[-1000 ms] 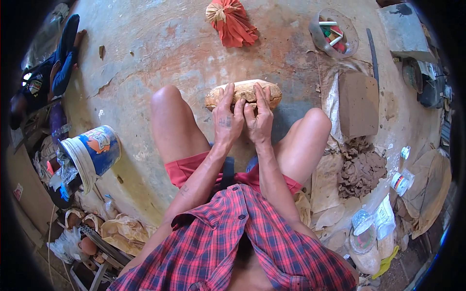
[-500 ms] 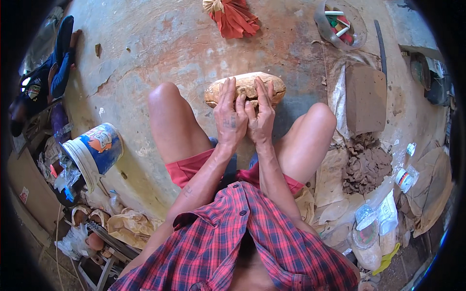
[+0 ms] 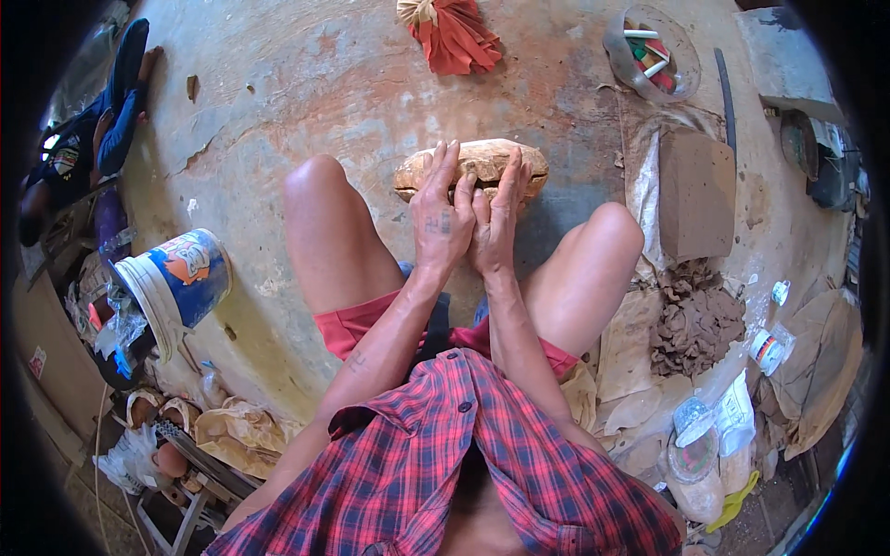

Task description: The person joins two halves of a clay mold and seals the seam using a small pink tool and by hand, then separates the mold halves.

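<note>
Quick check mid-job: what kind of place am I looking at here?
Probably an informal pottery or clay workshop, worked at floor level. Both hands, left hand and right hand, press a lump of clay on the stained concrete floor; a clay block and a heap of clay scraps lie nearby.

Wearing a red plaid shirt (image 3: 445, 463) crossed with dark blue and thin white lines, unbuttoned and hanging open down the front, dark buttons along one edge, sleeves ending above the elbows. Below it, red shorts (image 3: 357, 324) with a stitched hem, cut well above the bare knees. Small dark tattoo marks on the back of the left hand (image 3: 443, 222) and on the left forearm. Right hand (image 3: 496, 227) bare, unmarked.
</note>
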Action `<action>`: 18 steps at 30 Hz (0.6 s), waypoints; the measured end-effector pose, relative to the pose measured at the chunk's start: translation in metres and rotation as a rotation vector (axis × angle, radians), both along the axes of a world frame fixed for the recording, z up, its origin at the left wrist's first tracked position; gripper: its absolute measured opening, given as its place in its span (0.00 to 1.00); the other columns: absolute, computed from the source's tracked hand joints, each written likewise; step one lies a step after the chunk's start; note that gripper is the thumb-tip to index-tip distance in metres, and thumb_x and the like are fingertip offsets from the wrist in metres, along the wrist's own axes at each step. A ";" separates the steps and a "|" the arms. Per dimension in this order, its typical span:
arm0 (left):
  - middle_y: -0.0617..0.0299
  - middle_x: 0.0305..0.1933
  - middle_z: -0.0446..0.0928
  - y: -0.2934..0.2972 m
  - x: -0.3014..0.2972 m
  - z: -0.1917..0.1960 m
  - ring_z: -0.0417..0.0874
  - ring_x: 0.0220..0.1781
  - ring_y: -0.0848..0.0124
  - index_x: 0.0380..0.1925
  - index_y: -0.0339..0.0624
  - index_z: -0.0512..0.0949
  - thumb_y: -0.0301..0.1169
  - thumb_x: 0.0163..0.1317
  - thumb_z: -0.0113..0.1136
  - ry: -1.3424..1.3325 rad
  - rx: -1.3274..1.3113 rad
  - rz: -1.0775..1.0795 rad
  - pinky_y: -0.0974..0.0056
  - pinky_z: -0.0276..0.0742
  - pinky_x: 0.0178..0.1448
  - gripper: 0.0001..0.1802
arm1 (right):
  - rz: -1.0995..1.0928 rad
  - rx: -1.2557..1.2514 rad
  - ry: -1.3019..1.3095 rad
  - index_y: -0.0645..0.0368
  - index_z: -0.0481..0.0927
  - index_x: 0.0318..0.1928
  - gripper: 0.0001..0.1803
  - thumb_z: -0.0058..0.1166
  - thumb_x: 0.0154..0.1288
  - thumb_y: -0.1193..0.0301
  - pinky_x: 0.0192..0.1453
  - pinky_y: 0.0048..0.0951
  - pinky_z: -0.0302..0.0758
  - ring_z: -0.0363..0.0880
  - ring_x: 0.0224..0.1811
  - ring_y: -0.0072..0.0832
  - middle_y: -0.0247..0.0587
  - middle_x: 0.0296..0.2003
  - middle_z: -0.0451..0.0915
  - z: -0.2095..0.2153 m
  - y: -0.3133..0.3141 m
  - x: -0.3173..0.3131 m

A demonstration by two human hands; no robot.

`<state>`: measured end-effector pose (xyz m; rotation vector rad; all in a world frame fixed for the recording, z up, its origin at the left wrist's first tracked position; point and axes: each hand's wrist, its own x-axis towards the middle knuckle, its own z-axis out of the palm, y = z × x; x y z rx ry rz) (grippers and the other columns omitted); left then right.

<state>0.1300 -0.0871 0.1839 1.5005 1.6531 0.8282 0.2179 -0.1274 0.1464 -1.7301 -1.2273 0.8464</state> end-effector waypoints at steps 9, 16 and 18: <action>0.34 0.73 0.73 0.001 -0.006 -0.005 0.70 0.78 0.40 0.70 0.36 0.76 0.33 0.71 0.62 -0.038 0.004 -0.032 0.48 0.66 0.81 0.28 | 0.001 0.023 -0.030 0.67 0.41 0.84 0.47 0.45 0.81 0.53 0.88 0.56 0.36 0.33 0.88 0.60 0.60 0.85 0.42 0.000 0.002 0.000; 0.36 0.74 0.73 0.017 -0.014 0.005 0.71 0.79 0.46 0.72 0.37 0.74 0.36 0.74 0.63 -0.077 -0.078 -0.087 0.51 0.66 0.81 0.30 | 0.008 -0.010 -0.039 0.71 0.42 0.83 0.48 0.50 0.78 0.58 0.89 0.51 0.38 0.36 0.88 0.60 0.65 0.84 0.44 0.005 0.000 0.011; 0.39 0.75 0.73 0.031 -0.028 0.022 0.72 0.80 0.54 0.75 0.37 0.71 0.39 0.77 0.62 -0.356 -0.461 -0.077 0.55 0.67 0.80 0.31 | -0.013 -0.076 0.034 0.75 0.44 0.82 0.48 0.55 0.76 0.63 0.89 0.44 0.41 0.42 0.87 0.56 0.69 0.83 0.47 0.020 0.002 0.016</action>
